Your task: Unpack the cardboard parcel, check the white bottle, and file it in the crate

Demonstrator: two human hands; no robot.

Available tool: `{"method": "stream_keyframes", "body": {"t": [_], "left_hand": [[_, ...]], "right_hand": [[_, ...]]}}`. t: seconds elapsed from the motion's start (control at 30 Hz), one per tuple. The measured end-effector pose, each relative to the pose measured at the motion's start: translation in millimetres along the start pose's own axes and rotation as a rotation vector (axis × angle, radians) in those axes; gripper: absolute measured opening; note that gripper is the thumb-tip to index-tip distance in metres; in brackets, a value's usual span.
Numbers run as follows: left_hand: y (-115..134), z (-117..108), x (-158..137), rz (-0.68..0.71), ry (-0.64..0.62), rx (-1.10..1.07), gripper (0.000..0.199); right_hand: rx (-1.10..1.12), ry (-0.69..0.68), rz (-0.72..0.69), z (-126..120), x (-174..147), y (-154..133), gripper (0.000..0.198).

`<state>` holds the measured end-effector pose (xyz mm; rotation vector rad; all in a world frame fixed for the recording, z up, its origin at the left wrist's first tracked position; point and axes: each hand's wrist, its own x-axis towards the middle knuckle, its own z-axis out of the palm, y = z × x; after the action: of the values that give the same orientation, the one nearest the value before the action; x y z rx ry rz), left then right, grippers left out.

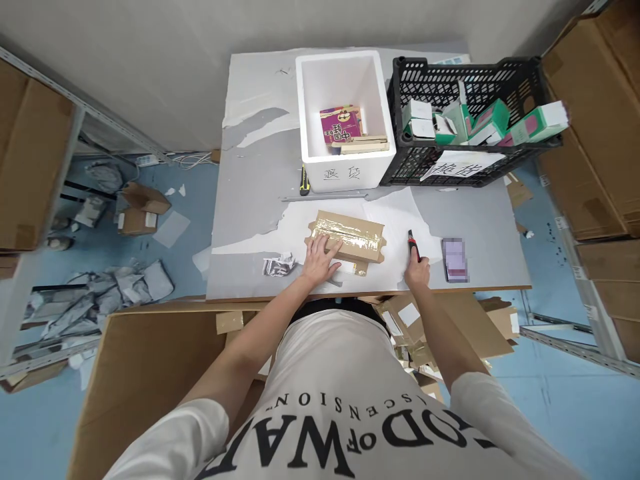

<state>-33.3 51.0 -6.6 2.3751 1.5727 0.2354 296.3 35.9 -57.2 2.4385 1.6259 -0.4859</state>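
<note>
On the table lies a flat cardboard box [360, 233] wrapped in clear tape, with a flap at each end. My left hand [320, 259] rests on its near left part, fingers spread. My right hand [417, 270] is closed round a red and black utility knife [413, 247], which points away from me, to the right of the box. A crumpled silvery wrapper [280, 265] sits left of my left hand. Just right of my right hand is a blurred purple item [455, 260]. A piece of cardboard with a white label [353, 267] shows under the box's near edge.
Behind the box stand a white foam box [350, 175] with small books inside and a black plastic crate [400, 160] holding green and white cartons. A yellow and black cutter [305, 181] lies beside the foam box. Below the table's front edge is a large open carton [150, 373].
</note>
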Motion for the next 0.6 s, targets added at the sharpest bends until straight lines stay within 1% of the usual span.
{"method": "stream_keyframes", "body": {"t": [0.07, 0.23, 0.37, 0.43, 0.47, 0.5, 0.53, 0.6], "left_hand": [[-2, -1, -2, 0.016, 0.0, -0.004, 0.064], [-4, -5, -7, 0.024, -0.002, 0.014, 0.065], [-3, -5, -12, 0.024, 0.011, 0.019, 0.066], [-5, -3, -23, 0.007, 0.032, 0.011, 0.065], [-8, -1, -32, -0.03, 0.055, 0.005, 0.065], [-13, 2, -43, -0.094, 0.087, -0.002, 0.066], [-19, 5, -55, -0.19, 0.129, -0.013, 0.068], [-36, 14, -80, -0.468, 0.222, -0.048, 0.081]], "right_hand": [[-0.001, -0.001, -0.012, 8, 0, -2, 0.063], [0.028, 0.094, -0.04, 17, -3, -2, 0.064], [0.138, 0.164, -0.092, 14, -7, -4, 0.061], [0.198, 0.199, -0.106, 9, -8, -8, 0.062], [0.226, 0.213, -0.119, 7, -8, -11, 0.063], [0.258, 0.224, -0.136, 5, -8, -13, 0.063], [0.293, 0.229, -0.159, 2, -8, -16, 0.064], [0.385, 0.21, -0.214, -2, -8, -23, 0.067]]}}
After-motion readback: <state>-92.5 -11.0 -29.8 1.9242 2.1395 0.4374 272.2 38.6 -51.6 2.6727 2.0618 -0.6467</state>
